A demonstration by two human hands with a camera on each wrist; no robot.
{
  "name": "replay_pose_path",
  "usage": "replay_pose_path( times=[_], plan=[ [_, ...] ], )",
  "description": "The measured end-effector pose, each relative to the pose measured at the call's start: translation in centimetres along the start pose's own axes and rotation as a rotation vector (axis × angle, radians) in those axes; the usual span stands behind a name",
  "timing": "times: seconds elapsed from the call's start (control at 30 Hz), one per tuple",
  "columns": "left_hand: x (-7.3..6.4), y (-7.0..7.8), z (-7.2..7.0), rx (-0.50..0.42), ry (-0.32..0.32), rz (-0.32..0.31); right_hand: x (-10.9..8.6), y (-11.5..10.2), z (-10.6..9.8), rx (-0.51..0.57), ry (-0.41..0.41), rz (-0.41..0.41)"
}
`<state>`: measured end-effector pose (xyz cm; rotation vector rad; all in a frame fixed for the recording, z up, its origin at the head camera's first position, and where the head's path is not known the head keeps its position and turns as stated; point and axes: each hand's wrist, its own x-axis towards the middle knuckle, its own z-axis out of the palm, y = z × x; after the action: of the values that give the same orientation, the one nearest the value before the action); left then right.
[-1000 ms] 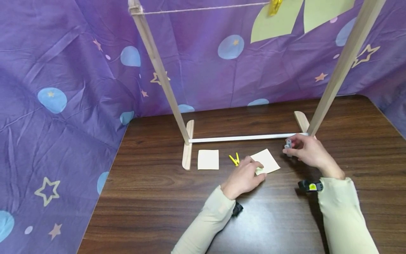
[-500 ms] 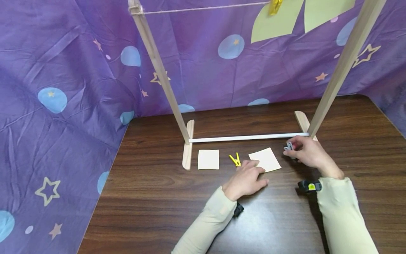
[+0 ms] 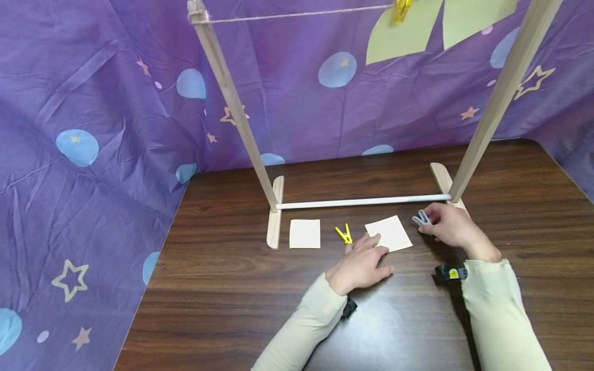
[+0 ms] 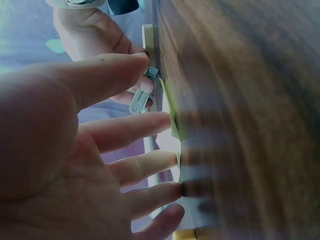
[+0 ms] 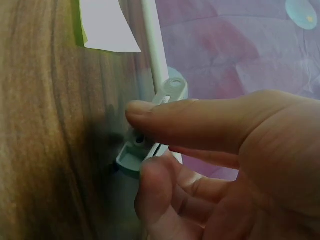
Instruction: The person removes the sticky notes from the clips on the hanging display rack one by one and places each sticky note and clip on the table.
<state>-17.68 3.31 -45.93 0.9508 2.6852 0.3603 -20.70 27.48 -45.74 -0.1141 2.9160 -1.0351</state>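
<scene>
Grey clip (image 3: 421,218) sits pinched between the thumb and fingers of the right hand (image 3: 452,226), just above the table (image 3: 223,288) near the right end of a white rod (image 3: 362,202); in the right wrist view the thumb hides its middle. Left hand (image 3: 359,263) spreads its fingers loosely, gripping nothing, with fingertips on the near edge of a pale sheet (image 3: 394,231) and covering its near left corner. Beside those fingertips lies a yellow clip (image 3: 344,233), its two legs splayed away from the person; whether a finger touches it I cannot tell. Further left lies a square sheet (image 3: 304,234), squared up near the left foot (image 3: 274,226) of a wooden stand. Behind both sheets the rod crosses between the stand's feet, a low bar on the far side, while the right post (image 3: 506,103) rises just behind the right hand. Overhead, a string (image 3: 297,14) bears a golden clip (image 3: 400,11) on one of two hanging green sheets (image 3: 406,41), before a purple cloth (image 3: 287,77).
</scene>
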Motion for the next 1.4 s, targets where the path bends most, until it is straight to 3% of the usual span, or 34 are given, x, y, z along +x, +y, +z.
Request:
replay_pose_path(
  times=[0.47,0.73,1.03,1.13,1.4],
  plan=[
    [-0.1,0.1,-0.1,0.008,-0.018,0.016,0.0,1.2,0.0,-0.119,0.04,-0.083],
    [-0.1,0.2,0.0,0.024,-0.013,0.022,-0.2,0.5,-0.3,-0.122,-0.004,-0.028],
    [-0.2,0.2,0.0,0.034,0.006,0.024,-0.4,0.3,-0.6,-0.12,0.012,-0.027],
    [-0.2,0.2,0.0,0.028,0.017,0.026,-0.8,-0.2,-1.2,-0.125,0.058,-0.023],
    [-0.3,0.0,-0.2,0.01,0.04,0.058,-2.3,-1.9,-3.3,-0.125,0.274,-0.053]
  ],
)
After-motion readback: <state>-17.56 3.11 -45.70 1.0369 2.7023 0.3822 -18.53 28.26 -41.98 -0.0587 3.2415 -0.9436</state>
